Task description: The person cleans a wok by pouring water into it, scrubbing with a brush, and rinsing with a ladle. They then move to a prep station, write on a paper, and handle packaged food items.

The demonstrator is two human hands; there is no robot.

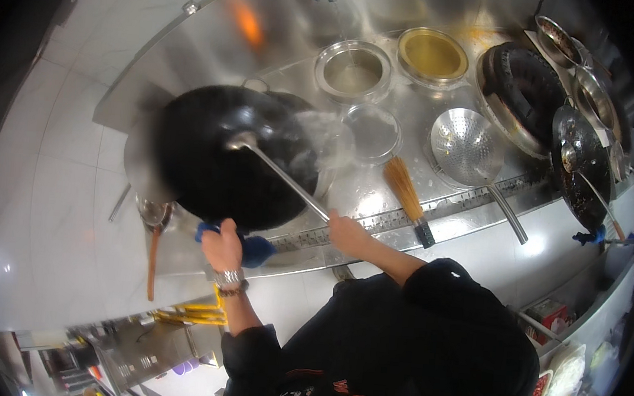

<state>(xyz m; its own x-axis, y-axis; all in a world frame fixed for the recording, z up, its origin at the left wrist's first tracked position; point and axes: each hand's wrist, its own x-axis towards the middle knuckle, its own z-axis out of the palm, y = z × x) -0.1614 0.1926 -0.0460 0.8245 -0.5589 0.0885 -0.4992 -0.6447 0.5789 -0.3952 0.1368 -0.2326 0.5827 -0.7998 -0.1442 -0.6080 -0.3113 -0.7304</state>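
A large black wok (229,180) stands at the left of the steel range, with steam at its right side. My left hand (222,248) grips the wok's near edge through a blue cloth (258,251). In my right hand (347,234) is the handle of a long steel wok ladle (285,179), its bowl inside the wok. The wok's inside looks dark, and I cannot tell whether any food lies in it. To the right of my right hand lies a bamboo wok brush (405,191) with a dark-bound handle.
Behind are a steel pot with water running into it (355,72) and a pot of yellowish liquid (433,55). A perforated strainer (466,145) rests right of the brush. Farther right are a black burner (520,97) and a second wok with a ladle (579,163). A wooden-handled ladle (153,257) lies left.
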